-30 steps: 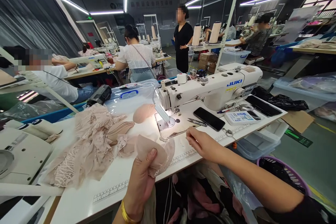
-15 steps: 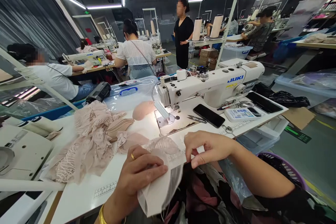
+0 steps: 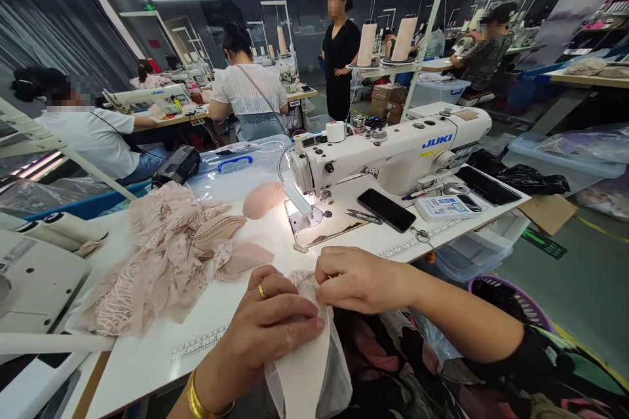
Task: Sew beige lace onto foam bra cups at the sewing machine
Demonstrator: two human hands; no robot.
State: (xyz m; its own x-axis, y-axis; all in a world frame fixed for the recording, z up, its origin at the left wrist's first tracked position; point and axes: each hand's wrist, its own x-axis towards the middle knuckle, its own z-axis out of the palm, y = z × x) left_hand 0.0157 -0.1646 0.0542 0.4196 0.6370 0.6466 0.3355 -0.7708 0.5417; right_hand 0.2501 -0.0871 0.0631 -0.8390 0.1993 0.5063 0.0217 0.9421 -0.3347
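Observation:
A pale pink fabric piece [image 3: 301, 373] with a sheer layer hangs over the table's front edge. My left hand [image 3: 275, 324] is closed on it, fingers laid across the top and the thumb out of sight. My right hand [image 3: 356, 280] pinches the upper edge of the same fabric, close beside the left fingertips. A bit of lace shows just beyond the fingers. Ahead stands a white sewing machine [image 3: 388, 150], its lamp lighting the needle plate [image 3: 307, 219]. Thread snips [image 3: 362, 216] and a black phone [image 3: 386, 209] lie on the machine bed.
Left on the table is a heap of pink lace fabric [image 3: 152, 262], with stacked beige cups [image 3: 216, 236] and a rounded pink cup [image 3: 263, 200] beside it. A blue-and-white box [image 3: 447, 207] sits at right. Co-workers sit at machines beyond; one person [image 3: 339, 46] stands.
My right hand has moved left and in toward my left hand, and now pinches the fabric's upper edge. The fabric is bunched closer together. The view has shifted slightly.

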